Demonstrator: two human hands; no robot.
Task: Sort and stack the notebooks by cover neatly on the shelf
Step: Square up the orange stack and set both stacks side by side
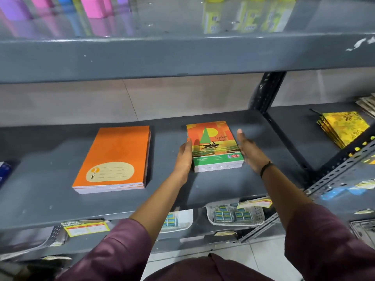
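Two stacks of notebooks lie flat on the grey middle shelf (50, 195). The left stack (113, 157) has plain orange covers with a cream label. The smaller right stack (215, 146) shows a sailboat at sunset, with a green band at the bottom. My left hand (183, 159) rests flat against the left side of the sailboat stack, fingers straight. My right hand (248, 152) is flat and open just off the stack's right side; whether it touches I cannot tell. Neither hand grips anything.
A black slotted upright (263, 92) stands right of the sailboat stack. Beyond it lie yellow patterned notebooks (343, 127). Coloured items sit on the shelf above. Below, white trays (235, 214) hold small packets. A blue item (4, 171) pokes in at the far left.
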